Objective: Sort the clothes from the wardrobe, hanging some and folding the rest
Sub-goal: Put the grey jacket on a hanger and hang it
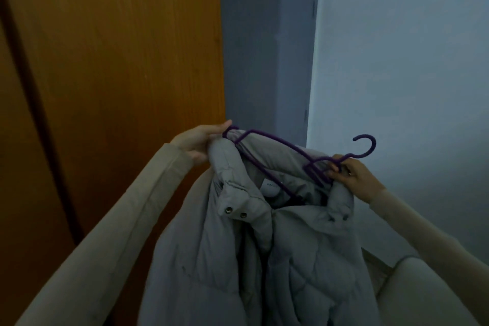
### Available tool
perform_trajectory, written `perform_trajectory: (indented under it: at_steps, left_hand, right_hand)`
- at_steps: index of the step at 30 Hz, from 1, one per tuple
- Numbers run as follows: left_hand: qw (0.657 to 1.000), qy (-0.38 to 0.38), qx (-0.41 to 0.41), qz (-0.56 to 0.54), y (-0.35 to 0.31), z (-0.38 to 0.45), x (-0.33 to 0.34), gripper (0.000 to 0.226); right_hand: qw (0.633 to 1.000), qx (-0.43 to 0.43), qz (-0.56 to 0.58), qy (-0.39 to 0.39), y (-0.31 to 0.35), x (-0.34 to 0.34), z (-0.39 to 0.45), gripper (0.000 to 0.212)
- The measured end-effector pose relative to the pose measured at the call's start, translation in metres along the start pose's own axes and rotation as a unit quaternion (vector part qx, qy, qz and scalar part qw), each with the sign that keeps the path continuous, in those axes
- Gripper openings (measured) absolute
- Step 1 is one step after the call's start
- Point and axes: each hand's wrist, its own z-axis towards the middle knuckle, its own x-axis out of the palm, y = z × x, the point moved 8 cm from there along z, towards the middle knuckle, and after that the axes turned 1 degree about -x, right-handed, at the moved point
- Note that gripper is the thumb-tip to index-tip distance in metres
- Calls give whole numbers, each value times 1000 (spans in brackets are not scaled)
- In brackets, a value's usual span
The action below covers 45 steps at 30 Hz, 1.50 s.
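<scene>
While both my arms reach out in front of me, a grey puffer jacket [238, 259] hangs between my hands on a purple hanger [280, 145]. My left hand [197, 141] is up at the hanger's far left end, fingers curled round the jacket's shoulder there, with the fingertips tucked behind the fabric so I cannot see exactly how they close. The hanger's tip pokes out just above my knuckles. Over on the other side, my right hand [354, 176] pinches the hanger near its neck, thumb and fingers clamped together on the purple bars, and a ring shows on one finger. The hook [366, 147] curls up and away just above those fingertips, catching on nothing. From my right fingers the hanger slants up and leftward to my left hand, so it sits tilted, not level. The collar [238, 201] flops open below the bar, two metal snaps [235, 212] showing, and a white label [271, 185] sits inside the neck, its print too small to read. The jacket's body drops straight down below both hands and out of view. Beyond my left fingers stands an orange-brown wardrobe door [119, 61]; beyond the hanger, a grey door [267, 47]; behind my right hand, a pale wall [410, 61]. Beige sleeves [105, 219] cover both my forearms.
</scene>
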Motion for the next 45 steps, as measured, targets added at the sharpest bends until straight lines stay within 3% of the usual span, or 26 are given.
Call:
perform_trajectory:
  at_steps: [3, 5, 8, 9, 12, 13, 17, 20, 23, 25, 27, 30, 33, 37, 39, 43, 45]
  left_hand:
    - [1000, -16, -15, 21, 9, 8, -6, 23]
    - [999, -20, -23, 28, 16, 16, -7, 29]
    - [995, -35, -39, 81, 25, 21, -4, 42]
    - [992, -42, -38, 115, 26, 23, -2, 45]
    - [956, -92, -22, 279, 29, 31, -3, 57]
    - [938, -117, -10, 325, 28, 34, -3, 58]
    - [907, -155, -6, 392, 41, 42, -2, 49]
    - [916, -136, -1, 377, 51, 47, 10, 42]
    - [922, -111, 20, 371, 56, 49, 33, 37]
    - [929, -90, 36, 356, 59, 52, 46, 34]
    - [928, -74, 44, 363, 63, 51, 56, 27]
    - [917, -43, 64, 392, 71, 52, 69, 26]
    - [877, -31, 115, 465, 77, 44, 85, 13]
    - [785, -129, 212, 567, 73, 21, 95, 15]
    - [763, -153, 245, 578, 75, 12, 104, 17]
    - [718, -135, 296, 615, 87, 8, 136, 34]
    - [711, -67, 316, 625, 97, 9, 157, 51]
  right_hand:
    - [992, 60, 97, 50, -12, 5, -5, 25]
    - [986, 100, 131, 18, -20, 2, -9, 15]
    - [988, 133, 73, -31, -34, -6, -13, 18]
    - [988, 139, 56, -35, -36, -8, -15, 21]
    - [983, 174, 47, -29, -38, -2, -21, 68]
    - [983, 178, 39, -31, -35, 0, -21, 73]
    - [980, 172, -83, -61, -27, 2, -14, 41]
    - [962, 179, -207, -2, -23, 16, -10, 49]
    - [913, 157, -377, 26, -13, 37, -9, 46]
    - [883, 129, -451, 25, -2, 46, -6, 54]
    - [873, 113, -474, 16, 4, 46, -2, 59]
    - [901, 129, -414, 0, 3, 36, -5, 49]
    - [916, 155, -370, -15, -6, 25, -21, 52]
    - [922, 146, -358, -31, -11, 10, -42, 49]
    - [924, 152, -348, -43, -12, 0, -51, 47]
    - [935, 176, -297, -79, -13, -22, -75, 51]
    - [933, 189, -290, -99, -9, -31, -88, 50]
